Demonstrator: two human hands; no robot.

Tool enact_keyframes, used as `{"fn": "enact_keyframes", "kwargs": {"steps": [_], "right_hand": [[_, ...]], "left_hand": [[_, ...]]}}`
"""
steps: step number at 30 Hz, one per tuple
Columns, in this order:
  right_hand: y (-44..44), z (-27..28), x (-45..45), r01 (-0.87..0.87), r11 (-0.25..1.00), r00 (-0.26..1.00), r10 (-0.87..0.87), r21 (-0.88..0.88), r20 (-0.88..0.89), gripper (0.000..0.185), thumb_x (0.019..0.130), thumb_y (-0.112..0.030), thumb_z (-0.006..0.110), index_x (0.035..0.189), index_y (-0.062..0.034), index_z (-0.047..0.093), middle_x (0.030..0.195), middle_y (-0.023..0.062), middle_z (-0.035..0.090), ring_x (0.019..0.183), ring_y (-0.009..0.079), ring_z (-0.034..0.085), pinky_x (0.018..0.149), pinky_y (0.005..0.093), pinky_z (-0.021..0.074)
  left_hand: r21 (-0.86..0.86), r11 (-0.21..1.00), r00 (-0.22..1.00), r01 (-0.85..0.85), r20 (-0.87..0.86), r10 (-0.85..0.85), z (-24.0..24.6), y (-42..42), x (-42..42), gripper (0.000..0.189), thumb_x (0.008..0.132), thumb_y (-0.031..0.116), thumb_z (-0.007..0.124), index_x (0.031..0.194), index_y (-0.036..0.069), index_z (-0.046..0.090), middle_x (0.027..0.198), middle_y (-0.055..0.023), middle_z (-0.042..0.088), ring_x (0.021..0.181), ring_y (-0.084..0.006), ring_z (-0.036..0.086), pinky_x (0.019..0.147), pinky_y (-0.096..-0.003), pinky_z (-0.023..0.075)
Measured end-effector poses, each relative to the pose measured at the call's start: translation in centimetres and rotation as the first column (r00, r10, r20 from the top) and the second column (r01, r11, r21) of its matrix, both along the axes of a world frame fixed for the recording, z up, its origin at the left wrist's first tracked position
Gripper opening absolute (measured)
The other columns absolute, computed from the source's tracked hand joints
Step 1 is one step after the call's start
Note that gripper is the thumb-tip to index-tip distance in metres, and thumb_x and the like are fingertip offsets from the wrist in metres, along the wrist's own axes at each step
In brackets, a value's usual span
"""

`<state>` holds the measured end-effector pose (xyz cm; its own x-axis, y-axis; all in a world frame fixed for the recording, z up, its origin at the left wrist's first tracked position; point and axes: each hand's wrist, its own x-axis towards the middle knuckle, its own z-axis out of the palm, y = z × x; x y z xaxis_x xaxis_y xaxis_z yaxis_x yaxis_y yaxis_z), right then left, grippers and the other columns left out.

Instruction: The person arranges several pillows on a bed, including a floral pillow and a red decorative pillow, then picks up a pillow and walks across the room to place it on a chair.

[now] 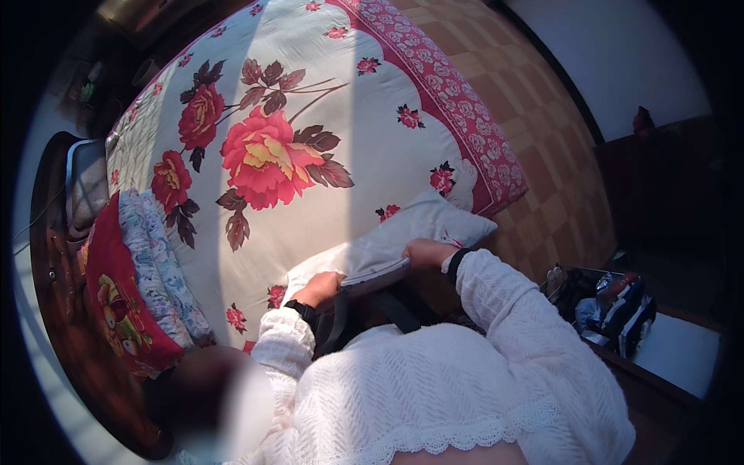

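A pale pillow lies across the near edge of the bed, in front of my body. My left hand, with a black watch on its wrist, grips the pillow's near left side. At the near right side my right hand has hold of the cover, its wrist circled by a dark band. Between the two hands runs an edge with a zip-like line. The fingertips of both hands are partly hidden by the fabric. Under the pillow spreads a white floral bedspread with a pink border.
At the left, folded floral quilts and a red printed cushion lean by the dark wooden headboard. Wooden-pattern flooring lies right of the bed. Several dark items fill a rack at the lower right.
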<state>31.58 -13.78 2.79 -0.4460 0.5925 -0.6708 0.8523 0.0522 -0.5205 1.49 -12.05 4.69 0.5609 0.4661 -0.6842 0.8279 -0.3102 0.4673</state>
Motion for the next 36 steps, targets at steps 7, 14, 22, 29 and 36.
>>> {"fn": "enact_keyframes", "kwargs": {"steps": [7,14,22,29,36], "right_hand": [[-8.9,5.2,5.1,0.241,0.94,0.959,-0.268,-0.239,-0.088,0.03,0.074,-0.024,0.075,0.097,-0.0045,0.073,0.091,0.0167,0.072,0.085,0.0344,0.07,0.077,0.0415,0.0539],[-3.8,12.3,4.6,0.058,0.998,0.983,-0.054,0.015,-0.177,0.032,0.07,-0.024,0.077,0.096,-0.0061,0.074,0.086,0.0174,0.071,0.083,0.0334,0.069,0.075,0.0429,0.0532],[0.6,14.9,7.5,0.107,0.733,0.98,0.037,0.672,-0.195,0.034,0.079,-0.022,0.073,0.11,-0.0098,0.068,0.093,0.0143,0.065,0.093,0.0339,0.064,0.081,0.0432,0.0504],[-2.2,8.8,27.4,0.429,0.508,0.898,-0.33,0.747,-0.292,0.026,0.088,-0.017,0.063,0.111,-0.007,0.065,0.101,0.0142,0.063,0.099,0.0326,0.06,0.089,0.0426,0.0485],[-17.1,2.2,47.1,0.469,0.853,0.824,-0.515,0.227,0.234,0.026,0.084,-0.022,0.064,0.104,-0.007,0.071,0.1,0.0184,0.07,0.098,0.0373,0.066,0.086,0.0492,0.0519]], "left_hand": [[-0.061,0.969,0.971,0.239,0.026,-0.238,3.2,-2.1,5.0,0.043,0.079,0.042,0.069,0.105,0.008,0.071,0.092,-0.017,0.071,0.09,-0.0349,0.068,0.081,-0.0421,0.0533],[0.455,0.869,0.88,0.195,0.311,-0.36,6.4,-1.7,7.7,0.065,0.075,0.022,0.071,0.135,0.011,0.048,0.095,-0.0171,0.062,0.088,-0.0366,0.063,0.077,-0.0435,0.0509],[0.129,0.957,0.907,-0.261,0.373,0.197,10.9,-0.3,10.5,0.028,0.081,0.025,0.067,0.102,0.008,0.069,0.09,-0.021,0.07,0.087,-0.04,0.067,0.073,-0.0429,0.0535],[0.367,0.716,0.792,-0.594,0.423,0.441,12.6,4.3,5.7,0.027,0.075,0.009,0.068,0.102,0.004,0.07,0.086,-0.0165,0.072,0.083,-0.0315,0.071,0.073,-0.039,0.0533],[0.717,0.253,0.699,-0.649,0.431,0.57,24.0,9.4,3.2,0.024,0.081,0.01,0.068,0.103,0.001,0.069,0.091,-0.0192,0.073,0.087,-0.0337,0.071,0.075,-0.0409,0.0527]]}}
